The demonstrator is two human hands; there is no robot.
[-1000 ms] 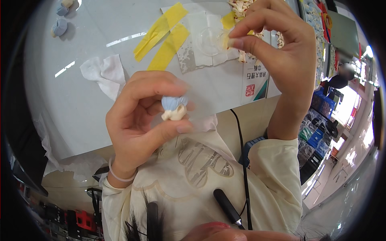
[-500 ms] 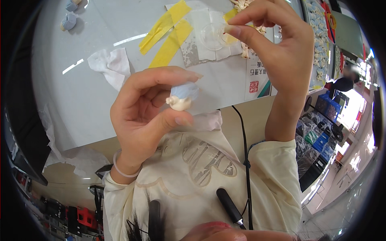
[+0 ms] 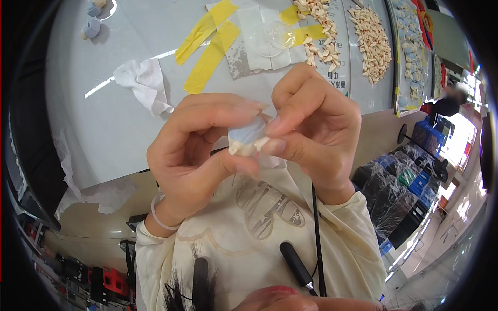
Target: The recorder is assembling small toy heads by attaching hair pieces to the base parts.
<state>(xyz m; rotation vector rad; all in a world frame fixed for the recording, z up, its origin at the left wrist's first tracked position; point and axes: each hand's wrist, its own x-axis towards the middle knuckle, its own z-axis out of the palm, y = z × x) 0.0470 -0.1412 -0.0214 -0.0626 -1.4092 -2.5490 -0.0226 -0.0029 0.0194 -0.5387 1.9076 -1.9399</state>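
Between the thumb and fingers of my left hand is a small figurine, pale blue on top and cream below. My right hand meets it from the right, thumb and forefinger closed on a small cream piece that touches the figurine's side. Fingertips partly hide where the two join. Farther off on the table lies a clear round dish on white folded paper. Beside it are many loose small cream pointed pieces with reddish tips.
A bigger pile of pointed pieces lies to the right, near a tray of blue-and-cream figurines. Yellow tape strips and a crumpled white cloth are on the table. Another blue figurine sits far left. A black cable hangs down.
My right hand has come from above the clear dish down to the figurine, bringing a small cream piece against it. My left hand keeps its hold, nearly in place.
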